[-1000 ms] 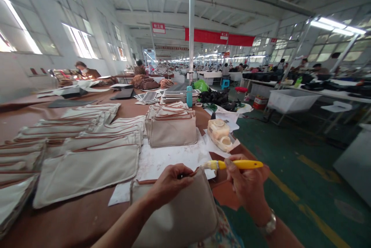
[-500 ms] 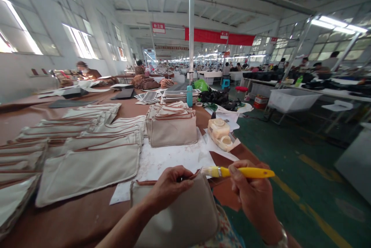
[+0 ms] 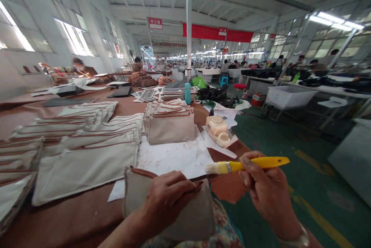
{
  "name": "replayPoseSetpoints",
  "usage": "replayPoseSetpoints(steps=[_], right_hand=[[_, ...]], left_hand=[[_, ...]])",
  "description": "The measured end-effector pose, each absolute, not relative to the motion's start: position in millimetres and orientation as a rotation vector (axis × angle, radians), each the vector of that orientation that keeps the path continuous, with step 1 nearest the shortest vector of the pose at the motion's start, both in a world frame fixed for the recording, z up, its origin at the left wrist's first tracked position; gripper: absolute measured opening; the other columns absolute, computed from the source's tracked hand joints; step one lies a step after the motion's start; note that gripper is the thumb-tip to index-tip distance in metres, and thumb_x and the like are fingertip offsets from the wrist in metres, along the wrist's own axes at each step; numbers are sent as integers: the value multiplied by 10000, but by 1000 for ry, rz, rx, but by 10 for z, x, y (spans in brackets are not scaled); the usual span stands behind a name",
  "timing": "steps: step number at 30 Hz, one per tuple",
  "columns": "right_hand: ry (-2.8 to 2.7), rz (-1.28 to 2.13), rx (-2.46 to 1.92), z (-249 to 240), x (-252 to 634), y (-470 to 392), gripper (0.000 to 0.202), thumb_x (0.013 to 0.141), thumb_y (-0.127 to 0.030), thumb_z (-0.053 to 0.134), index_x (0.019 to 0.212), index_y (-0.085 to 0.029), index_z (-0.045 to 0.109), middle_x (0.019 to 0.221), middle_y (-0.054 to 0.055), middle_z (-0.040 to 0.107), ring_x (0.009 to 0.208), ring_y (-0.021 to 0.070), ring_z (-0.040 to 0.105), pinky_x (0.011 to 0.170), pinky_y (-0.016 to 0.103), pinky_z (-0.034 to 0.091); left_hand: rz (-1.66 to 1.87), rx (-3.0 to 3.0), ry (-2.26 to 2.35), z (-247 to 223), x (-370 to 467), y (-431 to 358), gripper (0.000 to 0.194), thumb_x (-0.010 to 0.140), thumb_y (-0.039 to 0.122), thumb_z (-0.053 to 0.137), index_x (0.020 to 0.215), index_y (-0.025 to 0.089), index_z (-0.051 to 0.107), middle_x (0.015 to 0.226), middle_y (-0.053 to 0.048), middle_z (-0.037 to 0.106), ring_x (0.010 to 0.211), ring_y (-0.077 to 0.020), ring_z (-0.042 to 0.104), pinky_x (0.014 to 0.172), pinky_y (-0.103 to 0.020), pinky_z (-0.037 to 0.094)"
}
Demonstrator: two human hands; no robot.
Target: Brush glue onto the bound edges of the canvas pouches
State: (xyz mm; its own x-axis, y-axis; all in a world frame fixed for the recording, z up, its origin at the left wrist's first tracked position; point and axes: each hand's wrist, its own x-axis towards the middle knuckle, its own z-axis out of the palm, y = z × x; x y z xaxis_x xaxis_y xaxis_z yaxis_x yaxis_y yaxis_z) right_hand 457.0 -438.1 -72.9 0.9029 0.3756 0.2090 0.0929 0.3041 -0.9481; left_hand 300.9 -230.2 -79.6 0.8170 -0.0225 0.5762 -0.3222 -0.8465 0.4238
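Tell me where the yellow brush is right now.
In the head view, the yellow brush is right of centre, in the right hand, its bristles just above the pouch in the left hand.

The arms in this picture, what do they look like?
The left grip and right grip are hands with no gloves. No sleeves show on the forearms. A shiny, silvery band circles the right wrist; watch or bracelet, I can't tell.

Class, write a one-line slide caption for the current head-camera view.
Left hand grips a pale pouch; right hand holds a yellow brush beside stacked pouches.
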Motion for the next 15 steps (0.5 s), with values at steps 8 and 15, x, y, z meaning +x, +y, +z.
replayPoseSetpoints(steps=[8, 15], right_hand=[[-720, 485, -1381, -432, 4497, -4458, 339, 905, -486, 713, 824, -170, 619, 502, -68, 399, 423, 63, 297, 394, 170, 231], [-697, 307, -1434, -308, 4559, -4514, 308, 910, -472, 707, 840, -182, 628, 520, -54, 441, 428, 78, 342, 391, 183, 223]], left_hand=[[921, 2950, -513, -694, 2950, -2281, 162, 995, 221, 515, 872, 204, 619, 688, 11, 581, 580, -150, 437, 546, -332, 248], [1146, 3044, -666, -683, 2923, -2283, 115, 978, 153, 529, 891, 169, 603, 662, 22, 551, 573, -144, 400, 551, -351, 205]])
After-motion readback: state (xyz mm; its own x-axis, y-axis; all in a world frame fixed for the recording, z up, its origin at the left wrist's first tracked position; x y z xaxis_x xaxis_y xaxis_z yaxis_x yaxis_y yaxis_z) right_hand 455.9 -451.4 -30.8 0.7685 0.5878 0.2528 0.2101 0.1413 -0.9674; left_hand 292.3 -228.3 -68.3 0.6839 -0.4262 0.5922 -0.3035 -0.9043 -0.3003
